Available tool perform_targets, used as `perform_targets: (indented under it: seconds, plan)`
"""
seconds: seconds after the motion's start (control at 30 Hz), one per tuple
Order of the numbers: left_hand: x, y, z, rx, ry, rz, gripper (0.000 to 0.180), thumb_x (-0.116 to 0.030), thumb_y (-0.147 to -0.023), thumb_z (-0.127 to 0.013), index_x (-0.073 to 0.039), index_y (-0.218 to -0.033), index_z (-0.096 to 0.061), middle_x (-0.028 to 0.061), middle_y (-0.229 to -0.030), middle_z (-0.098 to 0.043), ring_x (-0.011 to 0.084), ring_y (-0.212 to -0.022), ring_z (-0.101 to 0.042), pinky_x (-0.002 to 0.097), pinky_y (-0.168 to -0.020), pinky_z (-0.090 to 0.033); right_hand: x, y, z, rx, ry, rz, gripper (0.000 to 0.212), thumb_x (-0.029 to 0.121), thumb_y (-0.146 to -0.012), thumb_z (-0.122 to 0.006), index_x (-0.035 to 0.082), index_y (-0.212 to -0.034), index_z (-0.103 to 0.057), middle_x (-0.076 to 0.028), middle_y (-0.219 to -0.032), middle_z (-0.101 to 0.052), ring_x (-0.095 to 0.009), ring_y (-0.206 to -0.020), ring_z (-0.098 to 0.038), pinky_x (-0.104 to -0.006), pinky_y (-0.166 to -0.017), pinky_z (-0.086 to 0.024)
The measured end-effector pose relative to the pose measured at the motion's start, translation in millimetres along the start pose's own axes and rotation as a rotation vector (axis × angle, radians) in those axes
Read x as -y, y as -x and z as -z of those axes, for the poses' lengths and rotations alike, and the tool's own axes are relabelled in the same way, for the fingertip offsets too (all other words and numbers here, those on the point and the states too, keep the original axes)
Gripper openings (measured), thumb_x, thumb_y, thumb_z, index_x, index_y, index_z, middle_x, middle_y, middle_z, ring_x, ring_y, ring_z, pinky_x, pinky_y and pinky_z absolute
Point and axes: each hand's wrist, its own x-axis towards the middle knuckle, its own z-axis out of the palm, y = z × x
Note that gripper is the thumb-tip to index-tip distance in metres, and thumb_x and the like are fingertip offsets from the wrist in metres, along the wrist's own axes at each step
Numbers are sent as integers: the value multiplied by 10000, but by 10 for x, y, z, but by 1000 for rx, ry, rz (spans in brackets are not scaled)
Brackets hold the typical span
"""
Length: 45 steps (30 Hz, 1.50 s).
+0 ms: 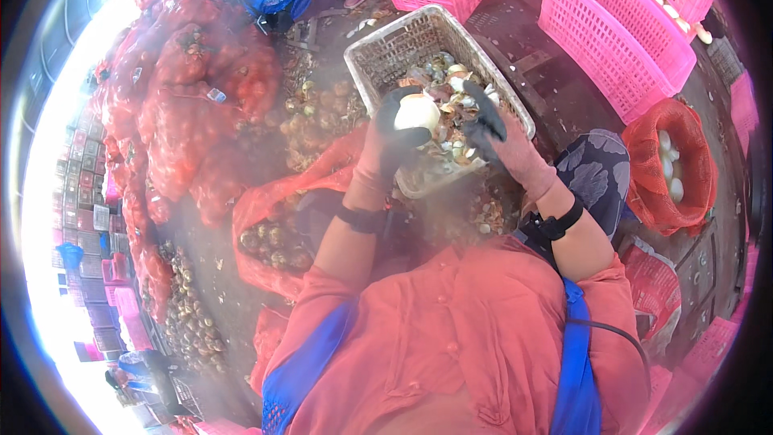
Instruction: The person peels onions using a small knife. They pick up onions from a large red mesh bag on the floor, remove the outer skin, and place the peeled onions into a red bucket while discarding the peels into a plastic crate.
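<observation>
My left hand (393, 134), in a dark-palmed pink work glove, is closed around a peeled white onion (418, 113). It holds the onion over a dirty white plastic crate (360, 65). Inside the crate lie onion skins and trimmed scraps (457, 117). To the right of the onion, my right hand (498, 134) wears a matching glove, its dark fingers bent together above the scraps. Whatever is between those fingers is too small and blurred to name. The two hands are apart.
An open red mesh sack (256, 243) of unpeeled onions sits by my left forearm. Full red sacks (181, 89) pile up at left, with loose onions (191, 310) beside them. At right stand a red mesh-lined container (644, 161) of peeled onions and a pink crate (600, 52).
</observation>
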Motion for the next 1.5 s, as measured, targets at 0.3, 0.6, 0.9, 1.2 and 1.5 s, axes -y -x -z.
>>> perform_targets:
  seconds: [0.3, 0.6, 0.9, 1.2, 1.5]
  plan:
    - [-43, -29, -129, 25, -364, -144, 749, -106, -573, -913, -14, -1228, -563, 51, -1039, -644, 118, -888, -598, 271, -772, -527, 268, 129, -191, 73, 762, 418, 664, 158, -860, -607, 154, -1476, -360, -169, -1235, -609, -355, -990, -645, -411, -808, -529]
    - [-26, 48, -111, 67, -338, 80, 719, -66, -592, -813, -9, -1269, -578, 40, -1111, -649, 129, -1010, -599, 303, -918, -483, 268, 108, -206, 25, 984, 292, 618, 127, -838, -588, 174, -1435, -434, -159, -1001, -657, -318, -807, -647, -394, -693, -513]
    - [-49, 6, -57, 205, 26, -71, 703, -58, -661, -732, 11, -1320, -497, 80, -1140, -629, 154, -1026, -599, 303, -866, -500, 215, -88, 64, 2, -340, -306, 533, 175, -910, -577, 12, -1401, -444, -18, -801, -615, -93, -584, -560, -216, -458, -439]
    - [-52, 23, 6, 45, 68, 22, 590, -14, -656, -679, 6, -1231, -552, 77, -1052, -656, 153, -924, -646, 269, -726, -542, 222, 101, -165, 96, 203, 249, 530, 127, -923, -598, 91, -1428, -442, -123, -1057, -683, -148, -780, -611, -299, -779, -495]
    - [-162, 67, -45, 5, 72, 91, 718, -89, -554, -787, 13, -1236, -586, 66, -1136, -654, 190, -1024, -634, 327, -912, -505, 305, 187, -144, 119, 465, 189, 584, 139, -901, -608, 166, -1454, -420, -129, -1152, -653, -234, -890, -667, -316, -803, -500]
